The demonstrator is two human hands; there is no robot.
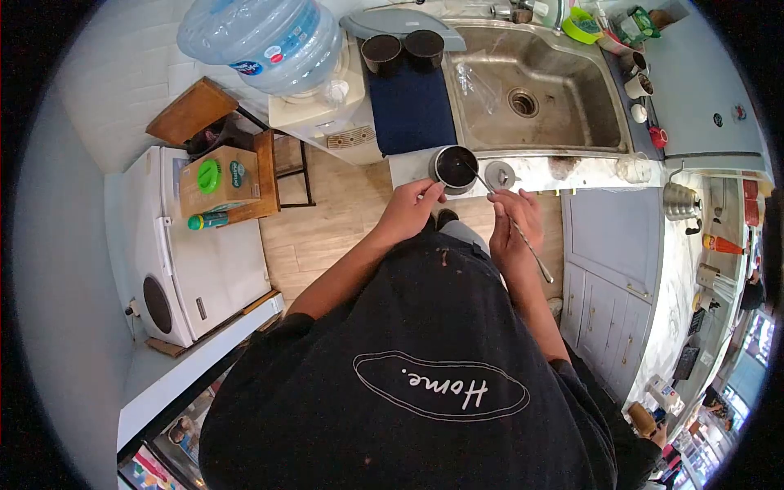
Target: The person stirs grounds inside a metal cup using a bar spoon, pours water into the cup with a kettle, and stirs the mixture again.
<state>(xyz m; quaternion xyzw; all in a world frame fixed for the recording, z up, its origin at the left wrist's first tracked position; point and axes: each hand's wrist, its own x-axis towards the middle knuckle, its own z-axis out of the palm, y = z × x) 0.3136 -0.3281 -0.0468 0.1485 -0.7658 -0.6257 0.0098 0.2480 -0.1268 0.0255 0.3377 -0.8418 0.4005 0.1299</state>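
Observation:
A metal cup (459, 188) with dark contents stands at the counter's front edge, before the sink. At its near left side is my left hand (415, 207), thumb and fingers closed on the cup's edge. Between the fingers of my right hand (516, 227) is a long bar spoon (532, 251) with a twisted shaft. Its far end reaches down into the cup, where the dark contents hide the tip. Just right of the cup lies a round metal lid (500, 175) with a knob.
Behind the cup, a dark mat (412, 114) carries two black cups (403, 53). The steel sink (588, 140) holds a clear plastic bag (478, 86). To the left stand a water dispenser (314, 122), a chair (265, 171) bearing a cardboard box (237, 181), and a white freezer (220, 269).

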